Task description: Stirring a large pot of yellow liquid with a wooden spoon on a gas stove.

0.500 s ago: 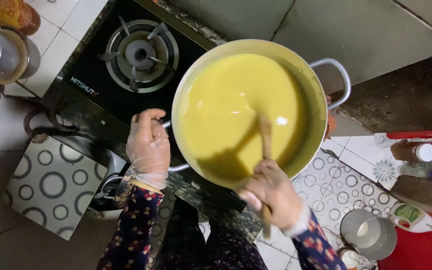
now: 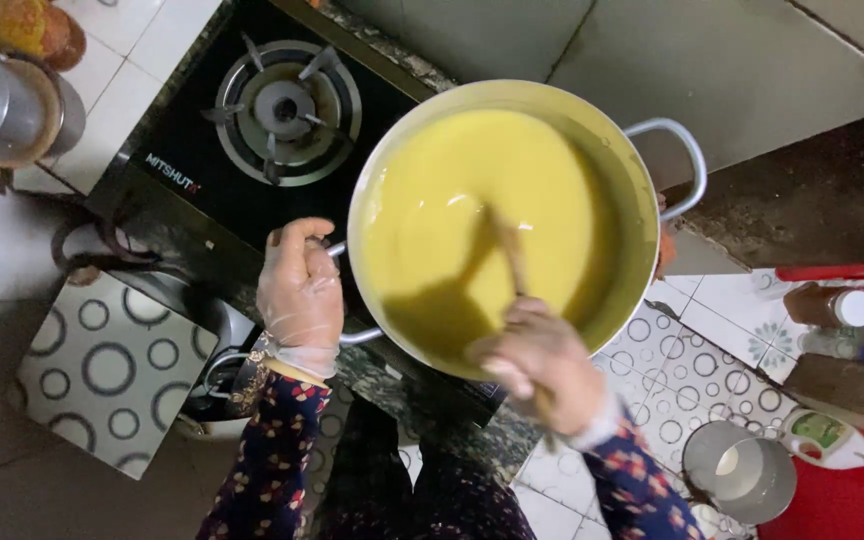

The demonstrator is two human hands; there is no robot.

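Our left hand [image 2: 299, 290], in a thin clear glove, is closed round the near handle [image 2: 357, 335] of the big metal pot [image 2: 642, 260], steadying it. Our right hand [image 2: 537, 365] grips a wooden stirrer [image 2: 512, 255] w/ fingers wrapped tight; it looks blurred, so it's mid-motion. Vs. half a sec ago, the stirrer's tip has swung from right of centre to nearer the middle of the yellow batter [image 2: 482, 190], and the right hand sits a bit further left over the rim. The left hand's grip is unchanged. We judge stirring is ongoing; the mix looks smooth, no lumps visible. The pot sits on the black gas stove [image 2: 187, 190], next to the free burner [image 2: 287, 110]. Bottles [image 2: 842, 310] stand on the tiled floor, far right.
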